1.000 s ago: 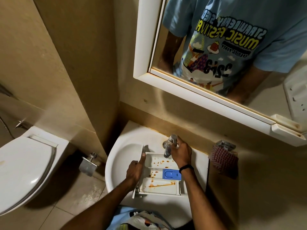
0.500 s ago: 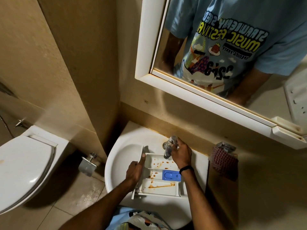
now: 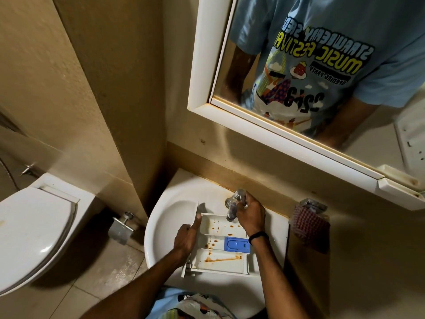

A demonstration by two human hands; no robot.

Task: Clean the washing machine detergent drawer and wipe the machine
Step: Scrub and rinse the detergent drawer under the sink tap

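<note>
Drawer [image 3: 220, 265]: white, three compartments, lying in the sink [image 3: 158, 222], its far end directly beneath the tap [image 3: 232, 207]; front panel on the left side, standing up above the compartments.

Condition of drawer: orange-brown spots across the far compartment; further spots in the middle compartment, left of the blue insert [image 3: 236, 244]; one long orange-brown streak along the floor of the near compartment.

Left hand [image 3: 186, 238]: gripping the drawer's front panel, fingers wrapped round the outer face, thumb laid straight along the panel and pointing away from the person.

Right hand [image 3: 250, 215]: on the tap, fingers curled round its upper part; a black band [image 3: 258, 236] on the wrist; the wrist passes over the right end of the blue insert.

Water: cannot tell whether any is running from the spout.

Surroundings: white-framed mirror [image 3: 202, 93] on the wall above the sink, reflecting a light blue printed shirt and both upper arms; brown staining along the joint between sink and wall; red-checked cloth [image 3: 309, 223] hanging from a metal fitting right of the sink; toilet [image 3: 34, 226] with lid down at far left; metal paper holder [image 3: 120, 229] on the wall between toilet and sink; tiled floor below.
</note>
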